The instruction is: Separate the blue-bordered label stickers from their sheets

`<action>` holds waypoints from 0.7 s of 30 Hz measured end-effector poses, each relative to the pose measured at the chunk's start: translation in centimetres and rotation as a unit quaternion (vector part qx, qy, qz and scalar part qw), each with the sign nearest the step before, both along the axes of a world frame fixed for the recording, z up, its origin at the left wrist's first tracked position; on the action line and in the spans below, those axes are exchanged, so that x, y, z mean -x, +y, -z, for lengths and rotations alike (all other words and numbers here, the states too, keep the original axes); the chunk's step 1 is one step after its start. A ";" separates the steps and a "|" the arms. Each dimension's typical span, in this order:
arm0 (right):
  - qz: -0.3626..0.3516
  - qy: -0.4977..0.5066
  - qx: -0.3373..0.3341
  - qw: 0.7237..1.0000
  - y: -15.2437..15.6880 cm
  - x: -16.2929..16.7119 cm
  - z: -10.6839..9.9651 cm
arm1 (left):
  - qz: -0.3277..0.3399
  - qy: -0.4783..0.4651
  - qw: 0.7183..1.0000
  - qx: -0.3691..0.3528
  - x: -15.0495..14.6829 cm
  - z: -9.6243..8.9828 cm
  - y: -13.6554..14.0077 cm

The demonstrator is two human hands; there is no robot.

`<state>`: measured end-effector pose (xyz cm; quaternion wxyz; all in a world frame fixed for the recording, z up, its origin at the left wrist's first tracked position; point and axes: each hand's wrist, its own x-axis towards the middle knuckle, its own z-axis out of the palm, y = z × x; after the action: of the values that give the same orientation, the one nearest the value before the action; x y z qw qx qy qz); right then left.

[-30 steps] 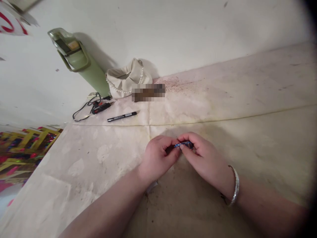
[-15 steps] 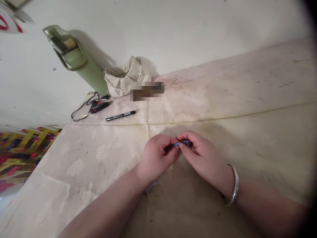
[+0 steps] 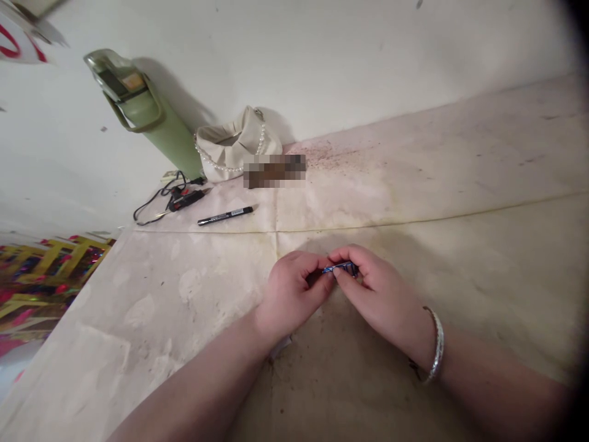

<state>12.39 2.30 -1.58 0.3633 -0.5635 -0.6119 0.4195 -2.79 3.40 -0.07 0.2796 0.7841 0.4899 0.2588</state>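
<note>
Between my two hands is a small blue, shiny packet (image 3: 341,269) with some white and dark markings; fingers cover much of it. My left hand (image 3: 292,294) is closed, with thumb and forefinger pinching the packet's left end. On the other side, my right hand (image 3: 386,298) grips the packet between a thumb on the near face and curled fingers behind. The fingertips of both hands nearly meet. A silvery bracelet (image 3: 437,344) circles my right wrist. Both hands are just above the pale, stained table cover (image 3: 184,325).
Beyond my hands lies a black marker (image 3: 225,216). Farther back are a black corded tool (image 3: 186,199), a green bottle (image 3: 161,126), a cream bag with a pearl strap (image 3: 221,138) and a blurred-out brown item (image 3: 271,172). A white wall rises behind. Colourful glittery goods (image 3: 41,276) show past the table's left edge.
</note>
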 end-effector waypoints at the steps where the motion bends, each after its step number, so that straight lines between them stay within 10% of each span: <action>1: 0.001 0.000 -0.001 1.000 0.0 0.0 0.0 | 0.001 -0.001 1.000 -0.001 0.0 0.0 0.0; 21: 0.001 0.000 -0.018 1.000 -0.1 0.0 0.0 | -0.018 -0.066 0.997 0.024 0.2 0.5 -0.1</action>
<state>12.38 2.23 -1.62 0.3740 -0.5576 -0.6189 0.4076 -3.03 3.31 -0.58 0.3253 0.7493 0.4906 0.3035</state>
